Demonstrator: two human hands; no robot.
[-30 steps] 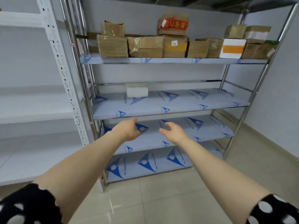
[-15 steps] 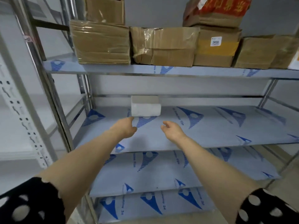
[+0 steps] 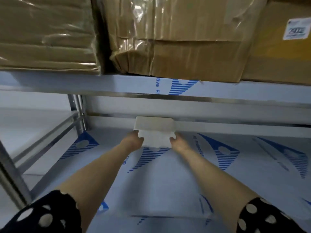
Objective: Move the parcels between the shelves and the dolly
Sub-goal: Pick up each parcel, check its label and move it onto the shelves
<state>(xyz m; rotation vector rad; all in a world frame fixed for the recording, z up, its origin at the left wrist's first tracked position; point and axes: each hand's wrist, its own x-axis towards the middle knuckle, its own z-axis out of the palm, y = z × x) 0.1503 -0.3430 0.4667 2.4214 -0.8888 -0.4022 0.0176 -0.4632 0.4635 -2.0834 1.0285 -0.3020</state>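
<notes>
A small white parcel (image 3: 155,127) lies at the back of the steel rack's middle shelf (image 3: 168,182), against the rear rail. Both my arms reach deep into the shelf. My left hand (image 3: 133,141) grips the parcel's left front corner, and my right hand (image 3: 179,143) grips its right front corner. The fingers wrap the sides, so the parcel's lower front edge is partly hidden. No dolly is in view.
The upper shelf's edge (image 3: 117,84) hangs low just above my arms. On it stand taped cardboard boxes: one at the left (image 3: 47,34), one in the middle (image 3: 176,39), one with a label at the right (image 3: 277,56). A steel post (image 3: 78,111) stands at the rear left.
I have moved in close under the upper shelf. Both hands went from hovering in front of the white parcel to gripping its two sides.
</notes>
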